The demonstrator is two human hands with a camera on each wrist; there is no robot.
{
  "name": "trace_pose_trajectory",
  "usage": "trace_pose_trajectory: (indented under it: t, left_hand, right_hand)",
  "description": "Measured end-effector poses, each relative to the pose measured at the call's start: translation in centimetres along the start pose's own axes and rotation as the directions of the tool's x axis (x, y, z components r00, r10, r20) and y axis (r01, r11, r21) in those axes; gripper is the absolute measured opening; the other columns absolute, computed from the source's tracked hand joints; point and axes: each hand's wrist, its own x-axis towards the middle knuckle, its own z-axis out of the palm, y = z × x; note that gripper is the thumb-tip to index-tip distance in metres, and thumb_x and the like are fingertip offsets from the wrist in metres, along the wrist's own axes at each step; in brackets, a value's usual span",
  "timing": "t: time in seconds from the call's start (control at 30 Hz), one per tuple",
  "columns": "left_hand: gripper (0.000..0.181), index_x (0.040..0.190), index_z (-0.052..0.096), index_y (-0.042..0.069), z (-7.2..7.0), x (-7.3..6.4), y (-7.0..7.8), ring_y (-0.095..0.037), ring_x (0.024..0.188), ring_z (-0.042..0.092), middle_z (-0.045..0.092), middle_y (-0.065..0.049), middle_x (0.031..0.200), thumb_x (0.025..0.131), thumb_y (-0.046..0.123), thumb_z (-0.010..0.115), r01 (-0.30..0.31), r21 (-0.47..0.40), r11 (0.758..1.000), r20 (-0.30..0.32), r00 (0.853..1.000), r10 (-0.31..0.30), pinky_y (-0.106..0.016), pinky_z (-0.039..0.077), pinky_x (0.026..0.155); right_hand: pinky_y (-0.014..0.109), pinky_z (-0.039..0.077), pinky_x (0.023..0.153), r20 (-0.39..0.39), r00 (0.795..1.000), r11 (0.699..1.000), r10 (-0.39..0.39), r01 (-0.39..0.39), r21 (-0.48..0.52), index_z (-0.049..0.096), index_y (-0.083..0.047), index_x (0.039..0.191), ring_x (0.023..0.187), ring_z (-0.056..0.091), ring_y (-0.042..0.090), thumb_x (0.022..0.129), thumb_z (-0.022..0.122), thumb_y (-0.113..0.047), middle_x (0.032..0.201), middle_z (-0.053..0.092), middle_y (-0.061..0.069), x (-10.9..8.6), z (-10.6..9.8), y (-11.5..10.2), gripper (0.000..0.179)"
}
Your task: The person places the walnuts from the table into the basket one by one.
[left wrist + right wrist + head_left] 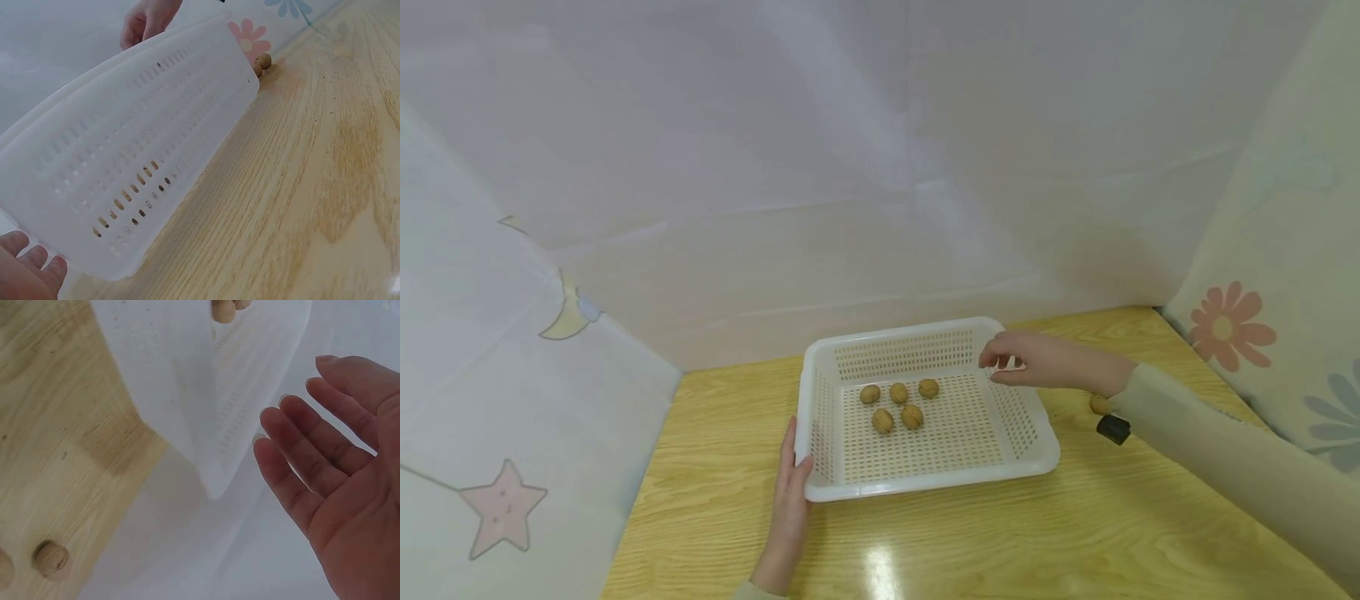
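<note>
We are seeing the right hand (1028,358) hovering empty, fingers loosely parted, above the right rim of the white basket (925,482), whose left side the left hand (789,496) is holding; five walnuts (912,417) are lying inside. We are judging this step as loading, the next move calling for a reach to the loose walnuts (51,559) rightward. Outward, we are viewing wood-grained tabletop (715,467), pale sheets (850,167) and a printed flower (1222,328).
</note>
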Motion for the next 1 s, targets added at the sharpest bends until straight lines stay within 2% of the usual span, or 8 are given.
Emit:
trace_pose_trajectory:
  t: [0.17, 0.37, 0.5, 0.73, 1.0]
  left_hand:
    - [0.066, 0.169, -0.002, 0.023, 0.0, 0.0, 0.0, -0.047, 0.155, 0.017, 0.006, -0.015, 0.174, 0.111, 0.018, 0.029, -0.006, 0.000, 1.000, 0.007, 1.000, 0.006, -0.066, 0.028, 0.118]
    - [0.066, 0.169, -0.002, 0.023, -0.1, 0.0, 0.0, -0.048, 0.155, 0.018, 0.006, -0.016, 0.174, 0.111, 0.018, 0.028, -0.015, -0.001, 1.000, 0.009, 1.000, 0.015, -0.067, 0.029, 0.117]
    - [0.066, 0.169, -0.001, 0.023, -0.1, 0.1, 0.0, -0.047, 0.155, 0.017, 0.006, -0.015, 0.174, 0.111, 0.019, 0.028, -0.010, 0.004, 1.000, 0.005, 1.000, 0.010, -0.067, 0.028, 0.117]
    - [0.066, 0.169, -0.002, 0.023, -0.1, 0.1, -0.1, -0.048, 0.155, 0.018, 0.007, -0.016, 0.174, 0.110, 0.017, 0.028, -0.012, -0.005, 1.000, 0.009, 1.000, 0.012, -0.067, 0.029, 0.117]
    - [0.066, 0.169, -0.002, 0.024, -0.1, 0.0, -0.2, -0.049, 0.155, 0.018, 0.007, -0.016, 0.174, 0.111, 0.019, 0.028, -0.009, -0.007, 1.000, 0.010, 1.000, 0.009, -0.067, 0.030, 0.116]
  right_hand:
    - [0.041, 0.058, 0.083, -0.028, 0.998, 0.999, 0.053, -0.052, 0.013, 0.072, -0.015, 0.117, 0.099, 0.063, 0.012, 0.101, 0.069, -0.018, 0.114, 0.069, -0.001, -2.5, -0.1, 1.3, 0.016]
    - [0.031, 0.058, 0.076, -0.088, 0.993, 0.997, 0.079, -0.077, 0.023, 0.072, -0.013, 0.116, 0.095, 0.064, 0.010, 0.099, 0.072, -0.015, 0.112, 0.069, -0.005, -5.2, -0.1, 3.0, 0.017]
    - [0.027, 0.057, 0.073, -0.099, 0.989, 0.994, 0.110, -0.109, 0.015, 0.072, -0.012, 0.114, 0.092, 0.065, 0.009, 0.098, 0.072, -0.015, 0.108, 0.069, -0.005, -6.8, 0.2, 4.2, 0.016]
    - [0.026, 0.056, 0.073, -0.107, 0.966, 0.972, 0.233, -0.229, 0.052, 0.071, -0.009, 0.116, 0.093, 0.064, 0.007, 0.098, 0.072, -0.013, 0.108, 0.070, -0.003, -9.8, 0.7, 5.9, 0.018]
    - [0.026, 0.056, 0.068, -0.156, 0.959, 0.972, 0.235, -0.237, 0.009, 0.073, -0.008, 0.113, 0.088, 0.061, 0.000, 0.096, 0.074, -0.010, 0.104, 0.070, -0.006, -13.1, 1.6, 8.5, 0.017]
